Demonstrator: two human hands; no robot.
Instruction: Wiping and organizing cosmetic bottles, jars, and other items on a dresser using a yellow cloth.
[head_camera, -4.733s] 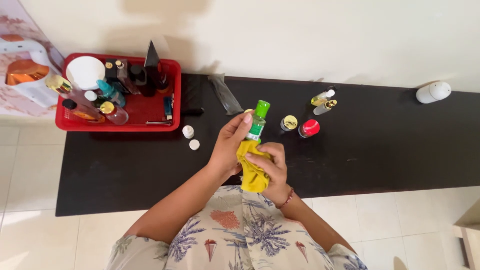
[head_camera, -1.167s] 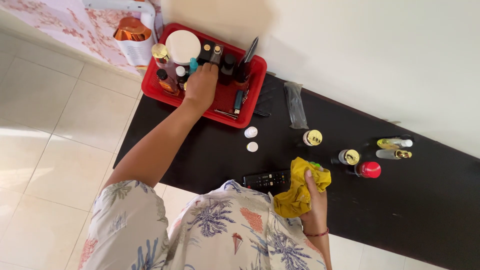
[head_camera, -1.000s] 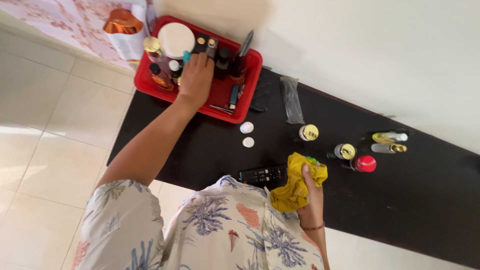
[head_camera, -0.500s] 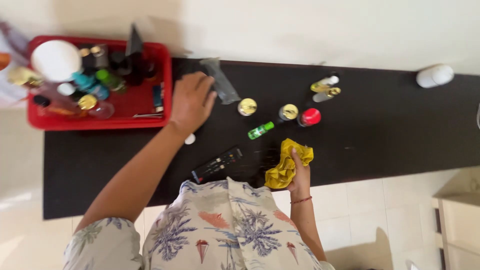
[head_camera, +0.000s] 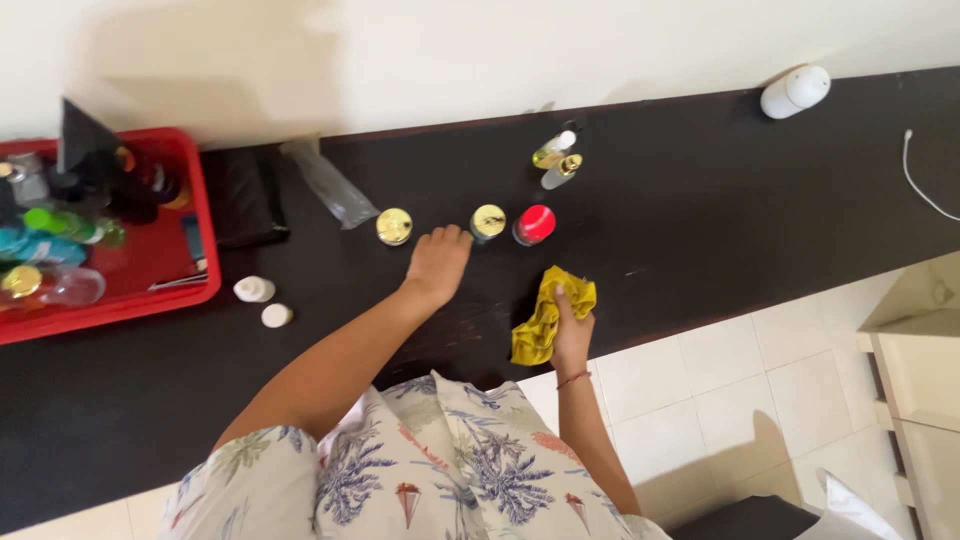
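Both hands work low over the long black counter (head_camera: 760, 230). Left hand (head_camera: 438, 262) lies palm down with fingers loosely together, fingertips just beside a small gold-capped bottle (head_camera: 488, 222); whether they touch it I cannot tell. Right hand (head_camera: 570, 325) is closed around a crumpled yellow cloth (head_camera: 540, 322), bunching it against the counter near the front edge.

Largest nearby is the red tray (head_camera: 205, 240) at the far left, crowded with bottles and jars. Next to it lies a black pouch (head_camera: 243, 196), then a clear plastic sleeve (head_camera: 328, 184).

The gold-capped bottle stands upright in a row between another gold-capped bottle (head_camera: 394, 226) and a red-capped bottle (head_camera: 534, 224). Seen from above, it shows mostly a round shiny lid. It looks light, rigid and probably glass, so likely breakable and slick; the cap or the sides just beneath seem the best place to pinch it.
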